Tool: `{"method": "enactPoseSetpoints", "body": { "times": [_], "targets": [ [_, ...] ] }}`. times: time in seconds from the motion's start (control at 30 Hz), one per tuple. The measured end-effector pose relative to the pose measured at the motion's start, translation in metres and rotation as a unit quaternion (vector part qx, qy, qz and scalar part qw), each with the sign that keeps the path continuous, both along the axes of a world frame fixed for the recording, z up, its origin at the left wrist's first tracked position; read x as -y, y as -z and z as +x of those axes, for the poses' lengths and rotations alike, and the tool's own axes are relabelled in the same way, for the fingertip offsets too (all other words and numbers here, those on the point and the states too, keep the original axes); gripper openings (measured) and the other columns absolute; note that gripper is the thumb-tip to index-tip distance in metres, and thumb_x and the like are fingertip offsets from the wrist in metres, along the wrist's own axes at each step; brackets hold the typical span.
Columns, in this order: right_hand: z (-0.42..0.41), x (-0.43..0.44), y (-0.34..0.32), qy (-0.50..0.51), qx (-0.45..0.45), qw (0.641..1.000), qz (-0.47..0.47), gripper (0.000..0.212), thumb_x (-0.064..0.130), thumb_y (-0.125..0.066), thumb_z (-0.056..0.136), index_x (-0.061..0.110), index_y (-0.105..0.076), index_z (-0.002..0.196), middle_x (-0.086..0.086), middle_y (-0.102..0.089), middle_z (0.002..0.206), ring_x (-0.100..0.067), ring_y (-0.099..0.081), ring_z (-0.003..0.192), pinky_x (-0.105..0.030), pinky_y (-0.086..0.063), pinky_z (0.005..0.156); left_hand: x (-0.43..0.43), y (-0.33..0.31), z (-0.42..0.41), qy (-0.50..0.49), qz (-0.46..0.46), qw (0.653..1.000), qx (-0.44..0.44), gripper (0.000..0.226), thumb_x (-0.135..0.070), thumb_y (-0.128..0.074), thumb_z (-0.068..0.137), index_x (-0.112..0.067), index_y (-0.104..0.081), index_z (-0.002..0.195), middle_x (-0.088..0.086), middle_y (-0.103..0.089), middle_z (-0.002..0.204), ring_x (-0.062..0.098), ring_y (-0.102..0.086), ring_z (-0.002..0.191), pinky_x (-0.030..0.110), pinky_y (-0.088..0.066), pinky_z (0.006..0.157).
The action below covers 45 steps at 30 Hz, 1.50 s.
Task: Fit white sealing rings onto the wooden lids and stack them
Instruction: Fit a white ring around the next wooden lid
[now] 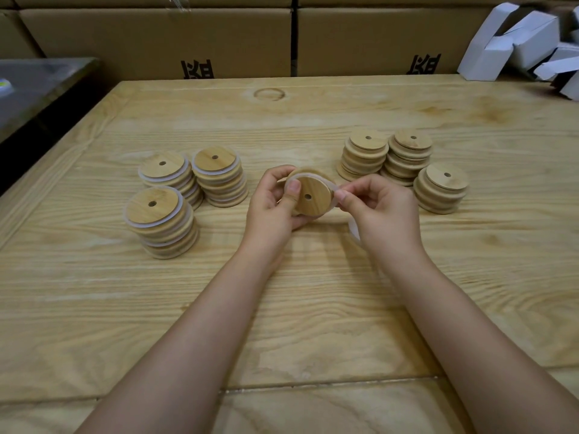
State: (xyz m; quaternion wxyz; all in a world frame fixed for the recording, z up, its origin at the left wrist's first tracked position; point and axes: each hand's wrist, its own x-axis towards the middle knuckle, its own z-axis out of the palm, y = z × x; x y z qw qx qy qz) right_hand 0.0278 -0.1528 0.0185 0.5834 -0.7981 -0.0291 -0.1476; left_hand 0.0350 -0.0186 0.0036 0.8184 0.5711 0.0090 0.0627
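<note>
From my remote seat I see the left hand [272, 204] gripping a round, light wooden lid with a small centre hole [310, 195], fingers curled behind it and the thumb pressed flat on its face near the left edge. The lid is held tilted on edge just above the pale wooden table [282, 308], at mid-table between the two groups of stacks. The right hand [379, 211] is clenched in a pinch on a thin white sealing ring [354, 230] at the lid's right edge. Part of that ring runs along the lid's upper rim and a slack loop of it hangs below the right hand. I cannot tell how far round the rim the ring is seated. To the left stand three stacks of wooden lids with white rings showing between the layers [163, 222], close together, two behind and one in front. To the right stand three stacks of bare wooden lids [366, 156], also close together, with the nearest one just beyond the right hand. Brown cardboard boxes with black printed characters [156, 36] line the far edge of the table. Folded white cartons [517, 39] are heaped at the far right corner. A dark, glossy surface [37, 86] sits off the table's left side.
</note>
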Motion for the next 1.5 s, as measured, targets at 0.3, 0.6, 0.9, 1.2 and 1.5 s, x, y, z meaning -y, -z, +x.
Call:
{"method": "enactPoseSetpoints", "body": {
  "times": [0.3, 0.6, 0.9, 1.2, 1.5],
  "targets": [
    [-0.001, 0.001, -0.004, -0.012, -0.042, 0.998, 0.041, 0.011, 0.015, -0.073, 0.079, 0.018, -0.068, 0.07, -0.004, -0.072, 0.077, -0.024, -0.068, 0.08, -0.043, -0.054, 0.084, -0.003, 0.0, 0.001, 0.011, -0.012, 1.0, -0.003, 0.011, -0.01, -0.047, 0.096, -0.019, -0.052, 0.099, 0.012, -0.063, 0.093, 0.037, -0.061, 0.099, 0.057, -0.053, 0.081],
    [-0.003, 0.005, -0.006, -0.008, 0.004, 0.999, 0.042, 0.004, 0.018, -0.072, 0.081, 0.021, -0.071, 0.078, 0.009, -0.069, 0.071, 0.0, -0.061, 0.065, -0.017, -0.047, 0.062, -0.004, 0.002, -0.001, 0.047, 0.007, 0.999, -0.012, 0.011, -0.015, -0.052, 0.094, -0.017, -0.055, 0.104, 0.006, -0.071, 0.083, 0.024, -0.07, 0.074, 0.034, -0.057, 0.057],
    [-0.002, 0.003, -0.005, -0.029, -0.041, 0.997, 0.056, 0.007, 0.016, -0.069, 0.083, 0.01, -0.069, 0.079, -0.01, -0.071, 0.08, -0.031, -0.065, 0.083, -0.041, -0.053, 0.081, -0.003, 0.001, -0.002, 0.019, 0.013, 1.0, 0.009, 0.014, -0.009, -0.05, 0.095, -0.02, -0.056, 0.1, 0.002, -0.07, 0.072, 0.02, -0.065, 0.075, 0.031, -0.057, 0.056],
    [-0.003, 0.004, -0.008, -0.074, -0.04, 0.985, 0.149, 0.01, 0.006, -0.067, 0.083, 0.014, -0.069, 0.087, -0.003, -0.071, 0.084, -0.016, -0.066, 0.078, -0.028, -0.055, 0.075, -0.006, -0.001, -0.004, 0.071, 0.005, 0.997, -0.01, 0.014, -0.012, -0.049, 0.095, -0.022, -0.058, 0.098, -0.001, -0.07, 0.078, 0.015, -0.065, 0.073, 0.027, -0.054, 0.054],
    [-0.004, -0.001, 0.003, -0.097, 0.023, 0.988, -0.115, 0.052, 0.024, -0.078, 0.073, 0.022, -0.06, 0.122, 0.011, -0.055, 0.117, -0.003, -0.054, 0.109, -0.02, -0.045, 0.089, -0.005, -0.001, -0.002, -0.081, 0.026, 0.996, -0.015, 0.011, -0.007, -0.057, 0.09, -0.016, -0.062, 0.093, -0.004, -0.065, 0.058, 0.01, -0.059, 0.056, 0.024, -0.048, 0.052]
  ]
}}
